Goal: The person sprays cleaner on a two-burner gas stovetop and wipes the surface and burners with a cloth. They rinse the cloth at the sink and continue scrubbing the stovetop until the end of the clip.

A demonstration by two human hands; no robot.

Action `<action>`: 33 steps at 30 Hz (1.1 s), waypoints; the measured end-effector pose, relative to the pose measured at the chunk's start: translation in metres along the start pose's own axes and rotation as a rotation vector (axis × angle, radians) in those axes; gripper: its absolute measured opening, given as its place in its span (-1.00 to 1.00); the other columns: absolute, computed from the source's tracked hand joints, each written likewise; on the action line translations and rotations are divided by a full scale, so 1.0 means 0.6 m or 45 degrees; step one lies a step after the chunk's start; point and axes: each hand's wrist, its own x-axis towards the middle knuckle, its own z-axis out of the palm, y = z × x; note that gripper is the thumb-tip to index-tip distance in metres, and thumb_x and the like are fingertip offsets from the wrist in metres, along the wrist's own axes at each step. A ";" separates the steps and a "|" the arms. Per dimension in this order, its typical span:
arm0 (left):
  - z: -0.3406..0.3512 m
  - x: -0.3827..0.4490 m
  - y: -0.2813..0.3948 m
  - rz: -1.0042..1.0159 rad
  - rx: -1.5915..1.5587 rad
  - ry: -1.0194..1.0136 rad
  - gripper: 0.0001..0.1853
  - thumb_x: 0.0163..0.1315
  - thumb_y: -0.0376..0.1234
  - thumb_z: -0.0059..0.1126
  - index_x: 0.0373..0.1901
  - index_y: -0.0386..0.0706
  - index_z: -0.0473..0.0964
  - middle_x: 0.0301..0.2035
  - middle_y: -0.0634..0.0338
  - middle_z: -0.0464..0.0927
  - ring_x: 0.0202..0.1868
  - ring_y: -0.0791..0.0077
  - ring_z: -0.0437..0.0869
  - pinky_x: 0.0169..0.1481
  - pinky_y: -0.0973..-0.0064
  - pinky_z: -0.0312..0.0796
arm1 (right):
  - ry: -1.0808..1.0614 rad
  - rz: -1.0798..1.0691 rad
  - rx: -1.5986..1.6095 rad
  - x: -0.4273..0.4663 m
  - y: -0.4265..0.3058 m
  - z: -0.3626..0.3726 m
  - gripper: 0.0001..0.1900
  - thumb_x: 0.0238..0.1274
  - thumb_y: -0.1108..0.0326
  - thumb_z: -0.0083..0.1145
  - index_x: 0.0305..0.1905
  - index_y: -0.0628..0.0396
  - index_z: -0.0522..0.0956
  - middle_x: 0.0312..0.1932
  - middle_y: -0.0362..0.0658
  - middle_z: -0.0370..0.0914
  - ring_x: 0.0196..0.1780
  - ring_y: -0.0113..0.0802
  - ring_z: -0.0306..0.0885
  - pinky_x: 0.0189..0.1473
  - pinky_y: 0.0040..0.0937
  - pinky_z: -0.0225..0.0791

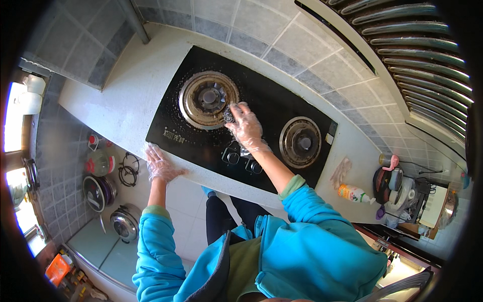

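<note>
In a clear plastic glove, my right hand grips a steel wool scrubber. The scrubber meets the lower right rim of the left gas burner, whose metal ring is stained brown. Droplets dot the black glass hob around that burner. My left hand, also gloved, rests with fingers spread on the front edge of the pale countertop, by the hob's near left corner. It holds nothing. Below my right wrist are two control knobs, the left knob plainer to see. The right burner is stained too.
A spray bottle lies beside a crumpled cloth on the counter at right. The range hood overhangs the upper right. On the left, lower down, are a wire pot stand, a steel pot and a large plastic bottle.
</note>
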 end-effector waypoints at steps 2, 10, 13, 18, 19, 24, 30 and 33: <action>0.004 0.003 -0.004 0.001 -0.005 0.014 0.63 -0.53 0.18 0.59 0.44 -0.39 -0.36 0.44 -0.21 -0.34 0.48 -0.13 -0.40 0.55 0.20 -0.39 | -0.024 -0.083 -0.062 -0.015 0.022 0.035 -0.47 0.02 0.24 0.32 0.17 -0.05 0.48 0.08 -0.06 0.47 -0.04 -0.12 0.51 -0.02 -0.27 0.46; 0.002 0.004 -0.006 0.029 -0.045 -0.027 0.66 -0.52 0.19 0.58 0.43 -0.37 -0.45 0.43 -0.24 -0.43 0.47 -0.16 -0.45 0.54 0.15 -0.39 | 0.262 -0.132 0.096 0.144 0.112 0.092 -0.76 0.02 0.44 0.19 -0.14 0.04 0.65 -0.18 -0.10 0.57 -0.09 -0.15 0.55 -0.08 -0.30 0.43; 0.001 0.003 -0.009 0.015 -0.046 -0.033 0.64 -0.50 0.19 0.58 0.43 -0.38 -0.44 0.43 -0.23 -0.42 0.48 -0.14 -0.44 0.54 0.15 -0.39 | 0.076 -0.197 -0.090 0.186 0.089 0.072 -0.80 0.10 0.45 0.12 -0.14 0.13 0.61 -0.16 -0.08 0.57 -0.06 -0.18 0.55 -0.08 -0.33 0.43; 0.000 0.003 -0.006 -0.012 -0.038 -0.056 0.63 -0.48 0.18 0.58 0.43 -0.38 -0.44 0.44 -0.23 -0.42 0.48 -0.12 -0.44 0.54 0.14 -0.40 | 0.167 -0.062 0.291 0.061 0.126 0.113 -0.84 0.03 0.42 0.15 -0.25 0.04 0.66 -0.24 -0.16 0.57 -0.15 -0.20 0.53 -0.10 -0.30 0.45; 0.002 0.005 -0.007 -0.009 -0.047 -0.055 0.64 -0.49 0.18 0.58 0.43 -0.38 -0.44 0.43 -0.23 -0.42 0.48 -0.13 -0.45 0.54 0.13 -0.41 | 0.173 -0.173 0.037 0.060 0.115 0.093 -0.83 0.03 0.42 0.15 -0.25 0.03 0.66 -0.24 -0.17 0.57 -0.14 -0.20 0.53 -0.09 -0.29 0.45; 0.005 0.012 -0.004 0.032 -0.066 -0.023 0.68 -0.54 0.20 0.59 0.43 -0.38 -0.46 0.43 -0.24 -0.47 0.47 -0.16 -0.50 0.53 0.12 -0.45 | 0.142 -0.200 -0.094 0.175 0.111 0.080 -0.79 0.01 0.45 0.10 -0.25 -0.03 0.67 -0.25 -0.19 0.58 -0.05 -0.18 0.52 -0.03 -0.30 0.44; -0.003 0.003 -0.005 0.013 -0.020 -0.017 0.61 -0.51 0.15 0.60 0.43 -0.41 -0.36 0.44 -0.23 -0.36 0.48 -0.14 -0.41 0.55 0.19 -0.41 | 0.029 -0.168 0.109 0.120 0.149 0.104 -0.78 0.03 0.43 0.10 -0.21 -0.02 0.68 -0.28 -0.15 0.57 -0.09 -0.17 0.53 -0.08 -0.25 0.45; 0.017 0.010 -0.026 0.014 -0.051 -0.019 0.68 -0.55 0.23 0.57 0.42 -0.40 -0.45 0.42 -0.26 -0.45 0.47 -0.18 -0.48 0.54 0.14 -0.42 | 0.032 -0.328 -0.022 0.210 0.090 0.081 -0.77 -0.03 0.44 0.09 -0.26 -0.07 0.68 -0.26 -0.18 0.59 -0.11 -0.16 0.54 -0.03 -0.26 0.44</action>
